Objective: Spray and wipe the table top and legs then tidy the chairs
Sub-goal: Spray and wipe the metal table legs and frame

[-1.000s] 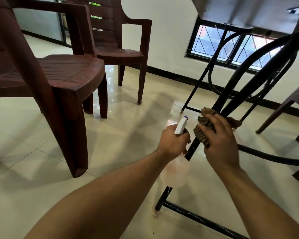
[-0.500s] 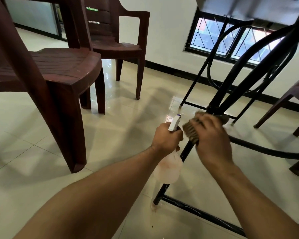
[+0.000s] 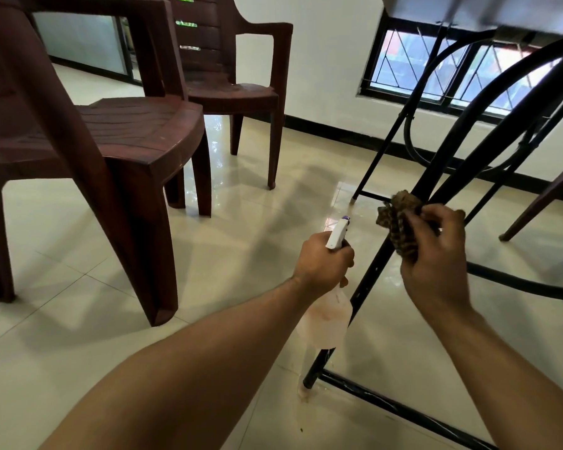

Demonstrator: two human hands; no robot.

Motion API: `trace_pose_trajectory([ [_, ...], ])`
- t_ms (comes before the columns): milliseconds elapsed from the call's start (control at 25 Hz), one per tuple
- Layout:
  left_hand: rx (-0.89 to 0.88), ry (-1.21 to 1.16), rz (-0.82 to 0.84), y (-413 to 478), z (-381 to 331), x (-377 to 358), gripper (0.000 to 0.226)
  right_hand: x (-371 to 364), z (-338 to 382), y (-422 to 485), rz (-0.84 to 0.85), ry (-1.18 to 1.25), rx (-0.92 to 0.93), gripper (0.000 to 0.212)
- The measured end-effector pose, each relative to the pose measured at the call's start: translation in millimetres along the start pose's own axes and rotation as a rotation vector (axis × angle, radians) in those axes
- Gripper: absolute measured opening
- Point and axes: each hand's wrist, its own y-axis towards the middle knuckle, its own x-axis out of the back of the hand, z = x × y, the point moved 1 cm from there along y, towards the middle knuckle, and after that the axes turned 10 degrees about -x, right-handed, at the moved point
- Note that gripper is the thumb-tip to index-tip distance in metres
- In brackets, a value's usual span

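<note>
Cloth (image 3: pixel 400 216) on table leg (image 3: pixel 364 287)
The right hand (image 3: pixel 436 254) clenches the brown cloth against the black leg. The left hand (image 3: pixel 325 264) grips the spray bottle (image 3: pixel 327 319) by its neck, the body hanging below those fingers, beside the leg.

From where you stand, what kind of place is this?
Likely an indoor room, a home or small office: glossy tiled floor, plastic armchairs, a barred window.
</note>
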Motion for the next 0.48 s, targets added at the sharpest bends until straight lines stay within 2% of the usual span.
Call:
trace_pose_trajectory([
  [40, -0.006, 0.006, 0.005, 0, -1, 0, 0.019, -6, -5, -7, -0.003, 0.025, -0.041, 0.053],
  [120, -0.011, 0.023, 0.001, -2, -1, 1, 0.019, -14, -11, -24, 0.103, 0.081, -0.143, 0.055],
  [200, -0.007, 0.033, 0.004, -3, 0, 2, 0.018, -4, -9, -27, 0.151, 0.069, -0.085, 0.055],
  [320, -0.007, 0.055, -0.015, -3, 3, 2, 0.015, 7, 1, -1, 0.026, 0.028, -0.019, 0.05],
  [400, -0.017, 0.067, -0.06, -1, 4, -1, 0.011, 2, 15, 3, -0.033, -0.118, -0.064, 0.045],
  [440, -0.034, 0.08, -0.083, -1, 3, -1, 0.009, -7, 20, -8, 0.025, -0.275, -0.023, 0.043],
  [480, -0.057, 0.103, -0.104, -1, 4, 0, 0.009, -20, 28, -25, 0.15, -0.451, 0.066, 0.042],
])
